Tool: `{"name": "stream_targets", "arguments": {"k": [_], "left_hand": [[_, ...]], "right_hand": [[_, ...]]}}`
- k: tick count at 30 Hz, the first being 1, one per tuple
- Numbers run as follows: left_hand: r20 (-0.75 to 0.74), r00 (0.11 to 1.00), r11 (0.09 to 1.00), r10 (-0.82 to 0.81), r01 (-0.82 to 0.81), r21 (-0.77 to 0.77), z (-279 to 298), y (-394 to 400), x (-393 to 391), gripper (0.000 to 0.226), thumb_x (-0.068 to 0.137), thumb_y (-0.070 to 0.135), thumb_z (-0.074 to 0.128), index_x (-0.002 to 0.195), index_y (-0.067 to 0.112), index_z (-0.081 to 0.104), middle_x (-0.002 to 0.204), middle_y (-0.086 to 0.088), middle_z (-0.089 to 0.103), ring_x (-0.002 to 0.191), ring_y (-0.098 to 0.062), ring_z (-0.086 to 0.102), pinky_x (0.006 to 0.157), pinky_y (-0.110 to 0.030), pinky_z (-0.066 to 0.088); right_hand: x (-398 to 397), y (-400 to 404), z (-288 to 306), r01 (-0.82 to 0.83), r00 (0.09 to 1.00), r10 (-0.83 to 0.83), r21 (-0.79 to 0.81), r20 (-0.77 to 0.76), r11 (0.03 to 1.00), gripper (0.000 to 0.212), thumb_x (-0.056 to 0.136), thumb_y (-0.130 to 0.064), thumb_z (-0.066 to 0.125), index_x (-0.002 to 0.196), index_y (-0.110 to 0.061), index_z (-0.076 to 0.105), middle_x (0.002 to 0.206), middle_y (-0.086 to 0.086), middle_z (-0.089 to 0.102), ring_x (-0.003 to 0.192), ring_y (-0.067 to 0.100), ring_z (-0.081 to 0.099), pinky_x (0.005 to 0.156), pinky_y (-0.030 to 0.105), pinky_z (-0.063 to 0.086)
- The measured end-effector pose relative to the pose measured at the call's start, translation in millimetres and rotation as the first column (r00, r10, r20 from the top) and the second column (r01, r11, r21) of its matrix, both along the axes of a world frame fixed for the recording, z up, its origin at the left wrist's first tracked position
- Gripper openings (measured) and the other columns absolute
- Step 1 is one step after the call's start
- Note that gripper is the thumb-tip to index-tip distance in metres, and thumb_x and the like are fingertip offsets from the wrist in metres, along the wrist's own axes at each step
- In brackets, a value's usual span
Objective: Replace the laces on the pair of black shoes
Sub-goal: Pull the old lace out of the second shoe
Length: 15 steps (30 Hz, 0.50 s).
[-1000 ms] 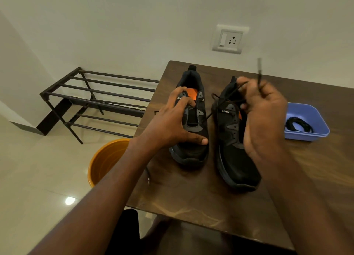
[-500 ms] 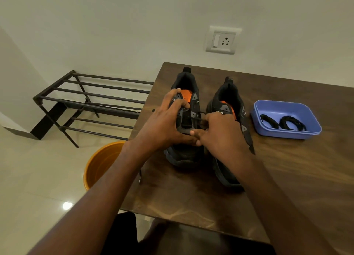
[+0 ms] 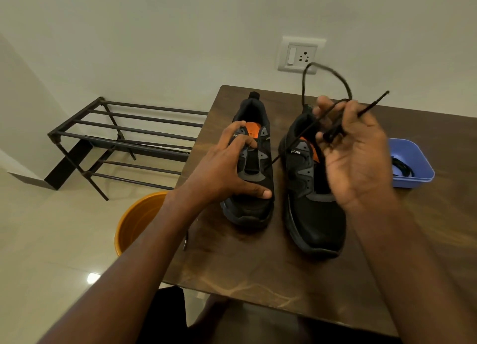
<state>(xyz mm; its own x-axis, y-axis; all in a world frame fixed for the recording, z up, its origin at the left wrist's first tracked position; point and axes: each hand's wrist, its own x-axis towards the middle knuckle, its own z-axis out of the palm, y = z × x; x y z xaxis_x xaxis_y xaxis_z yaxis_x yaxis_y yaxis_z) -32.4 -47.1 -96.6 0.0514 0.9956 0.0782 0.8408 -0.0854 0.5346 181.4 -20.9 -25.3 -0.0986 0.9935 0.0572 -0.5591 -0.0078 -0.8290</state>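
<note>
Two black shoes with orange insoles stand side by side on the brown table (image 3: 258, 271). My left hand (image 3: 219, 168) grips the left shoe (image 3: 254, 207) across its tongue, thumb on the toe side. My right hand (image 3: 353, 152) is raised above the right shoe (image 3: 312, 214) and pinches a black lace (image 3: 291, 145). The lace runs taut from an eyelet of the left shoe up into my fingers, then loops above them with its tip sticking out to the right.
A blue plastic tray (image 3: 415, 152) with coiled black laces (image 3: 402, 168) sits at the table's right. An orange bucket (image 3: 136, 219) stands on the floor by the table's left edge. A black metal shoe rack (image 3: 124, 139) lines the wall. A wall socket (image 3: 299, 56) is behind.
My right hand has risen from the left shoe's eyelets up and to the right, drawing the lace out taut. My left hand has stayed on the left shoe.
</note>
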Motion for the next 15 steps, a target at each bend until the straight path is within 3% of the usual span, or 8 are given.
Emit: {"name": "stream_targets", "arguments": {"k": [2,4,6,7,8,10,12,15], "left_hand": [[0.001,1.000,1.000,-0.007,0.007,0.006,-1.0,-0.3,-0.4,0.098,0.051,0.076,0.085,0.133,0.042,0.042,0.165,0.023,-0.002,0.149,-0.025,0.030,0.112,-0.050,0.045],[-0.004,1.000,1.000,-0.007,0.007,0.011,-2.3,-0.5,-0.9,0.098,0.052,0.076,0.084,0.133,0.043,0.041,0.166,0.022,-0.002,0.148,-0.024,0.032,0.113,-0.052,0.043],[-0.048,0.999,1.000,0.010,-0.010,0.008,-2.1,-0.8,0.3,0.099,0.053,0.078,0.083,0.135,0.044,0.039,0.167,0.022,-0.003,0.148,-0.023,0.032,0.114,-0.056,0.035],[-0.076,0.997,1.000,0.021,-0.021,0.009,-1.2,-1.2,1.2,0.100,0.054,0.079,0.082,0.137,0.045,0.038,0.167,0.021,-0.004,0.148,-0.022,0.033,0.114,-0.058,0.030],[-0.097,0.995,1.000,0.028,-0.027,0.010,-0.2,-1.6,2.3,0.100,0.055,0.078,0.082,0.138,0.044,0.038,0.167,0.021,-0.004,0.147,-0.022,0.033,0.114,-0.059,0.026],[-0.111,0.993,0.999,0.037,-0.037,0.002,2.0,-2.7,3.9,0.098,0.058,0.072,0.085,0.139,0.042,0.038,0.166,0.020,-0.004,0.147,-0.020,0.033,0.115,-0.058,0.022],[-0.107,0.993,0.999,0.039,-0.039,-0.003,2.0,-3.2,4.2,0.097,0.057,0.073,0.083,0.137,0.043,0.039,0.166,0.020,-0.004,0.147,-0.019,0.033,0.115,-0.057,0.022],[-0.118,0.992,0.999,0.041,-0.042,-0.001,1.7,-2.8,4.7,0.098,0.054,0.079,0.081,0.136,0.044,0.038,0.166,0.021,-0.004,0.148,-0.020,0.032,0.116,-0.060,0.022]], "right_hand": [[-5.4,-3.8,-3.4,-0.037,0.999,0.037,-0.001,0.020,0.999,0.019,0.109,-0.023,0.046,0.101,-0.015,0.061,0.098,0.004,0.074,0.098,0.023,0.074,0.080,0.031,0.057],[-14.3,-7.5,-10.3,0.006,0.906,-0.049,0.102,0.421,0.995,0.016,0.107,-0.021,0.052,0.103,-0.012,0.064,0.083,0.000,0.071,0.075,0.013,0.069,0.072,0.027,0.059],[-21.0,-9.5,-22.3,-0.073,0.507,-0.230,0.307,0.831,0.949,0.010,0.103,-0.026,0.060,0.105,-0.020,0.069,0.088,-0.008,0.070,0.073,0.003,0.064,0.066,0.017,0.054],[-23.9,-9.1,-28.3,-0.172,0.298,-0.284,0.344,0.911,0.923,0.010,0.101,-0.029,0.064,0.107,-0.023,0.070,0.094,-0.010,0.069,0.077,0.002,0.061,0.066,0.013,0.048],[-26.6,-10.2,-32.1,-0.261,0.142,-0.277,0.306,0.950,0.916,0.014,0.099,-0.033,0.066,0.109,-0.025,0.071,0.097,-0.011,0.067,0.079,0.002,0.059,0.068,0.010,0.044],[-32.5,-12.3,-37.2,-0.349,-0.044,-0.182,0.155,0.982,0.924,0.024,0.094,-0.041,0.071,0.111,-0.024,0.070,0.101,-0.008,0.068,0.089,0.006,0.063,0.077,0.022,0.051],[-36.8,-12.4,-36.3,-0.316,-0.142,-0.100,0.050,0.985,0.947,0.033,0.090,-0.038,0.076,0.118,-0.022,0.069,0.106,-0.001,0.070,0.101,0.018,0.065,0.087,0.038,0.057],[-38.7,-13.6,-30.8,-0.278,-0.205,-0.107,0.047,0.973,0.959,0.025,0.091,-0.026,0.075,0.114,-0.019,0.069,0.103,0.003,0.069,0.098,0.020,0.064,0.087,0.039,0.057]]}}
